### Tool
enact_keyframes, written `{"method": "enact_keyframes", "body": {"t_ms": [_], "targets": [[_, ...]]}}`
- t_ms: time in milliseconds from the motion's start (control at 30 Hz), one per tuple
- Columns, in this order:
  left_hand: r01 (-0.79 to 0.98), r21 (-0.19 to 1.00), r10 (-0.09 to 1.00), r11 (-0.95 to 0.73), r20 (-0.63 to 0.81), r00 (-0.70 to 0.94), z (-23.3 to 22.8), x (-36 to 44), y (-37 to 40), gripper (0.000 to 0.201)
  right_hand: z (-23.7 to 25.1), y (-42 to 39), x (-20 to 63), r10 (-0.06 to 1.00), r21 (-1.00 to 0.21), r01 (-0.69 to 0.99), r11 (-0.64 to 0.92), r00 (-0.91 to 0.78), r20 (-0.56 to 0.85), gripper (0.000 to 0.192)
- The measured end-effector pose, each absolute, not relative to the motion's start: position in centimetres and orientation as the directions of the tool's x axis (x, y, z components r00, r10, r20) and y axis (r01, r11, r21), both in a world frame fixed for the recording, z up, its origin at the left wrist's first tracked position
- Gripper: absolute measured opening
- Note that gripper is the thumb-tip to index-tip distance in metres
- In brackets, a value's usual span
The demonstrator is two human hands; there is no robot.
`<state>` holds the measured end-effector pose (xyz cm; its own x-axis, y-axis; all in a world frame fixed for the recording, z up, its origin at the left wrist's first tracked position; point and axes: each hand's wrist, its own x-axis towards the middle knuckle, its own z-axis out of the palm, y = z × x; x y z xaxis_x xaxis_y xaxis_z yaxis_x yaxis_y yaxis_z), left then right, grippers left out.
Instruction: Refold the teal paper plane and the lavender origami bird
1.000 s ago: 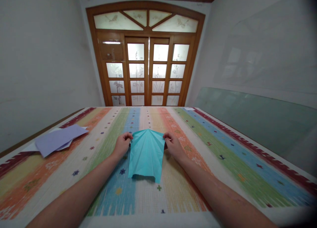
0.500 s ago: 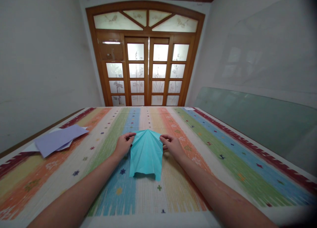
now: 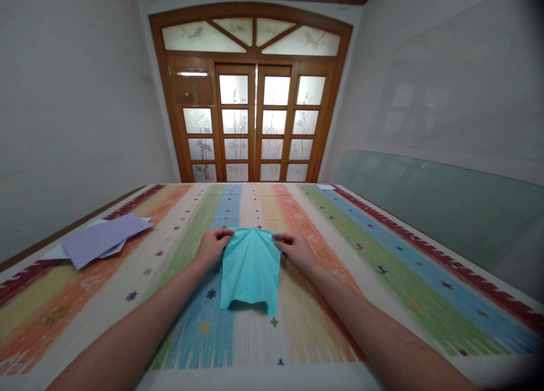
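Observation:
A sheet of turquoise paper (image 3: 251, 272) is held up in front of me, a little above the striped tablecloth (image 3: 255, 345). Creases fan out across it from the middle of its top edge, and its lower edge is bent and uneven. My left hand (image 3: 215, 248) pinches the upper left corner between thumb and fingers. At the upper right corner, my right hand (image 3: 295, 250) grips the paper the same way. Some fingertips of both hands are hidden behind the sheet.
Several loose sheets, a lavender paper (image 3: 106, 239) on top of white ones, lie at the table's left side. A small white slip (image 3: 326, 187) is at the far right edge. Beyond the table stand wooden glazed doors (image 3: 255, 119); a pale green glass panel (image 3: 425, 204) leans along the right wall.
The top edge of the turquoise paper has come down slightly and looks flatter. Its lower edge hangs a bit nearer to me. Both hands keep their pinch and have barely moved.

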<state>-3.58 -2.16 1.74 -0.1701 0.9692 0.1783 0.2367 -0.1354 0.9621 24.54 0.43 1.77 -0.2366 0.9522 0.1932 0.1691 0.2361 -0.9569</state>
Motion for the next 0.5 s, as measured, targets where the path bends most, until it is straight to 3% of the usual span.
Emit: {"method": "enact_keyframes", "body": {"t_ms": [133,300,500], "targets": [[0.199,0.977,0.983,-0.077,0.108,-0.152,2.0,-3.9,-2.0,0.029,2.0,0.6,24.9,0.947,-0.955,0.167,0.246,-0.25,0.2,0.031],[0.165,0.984,0.984,-0.063,0.089,-0.157,3.2,-4.9,-1.8,0.026,2.6,1.1,25.5,0.964,-0.994,0.083,0.075,-0.262,0.051,0.025],[0.158,0.987,0.995,-0.024,0.039,-0.091,3.9,-5.9,-1.7,0.026,3.5,1.3,26.1,0.962,-0.997,0.057,0.043,-0.271,0.026,0.021]]}}
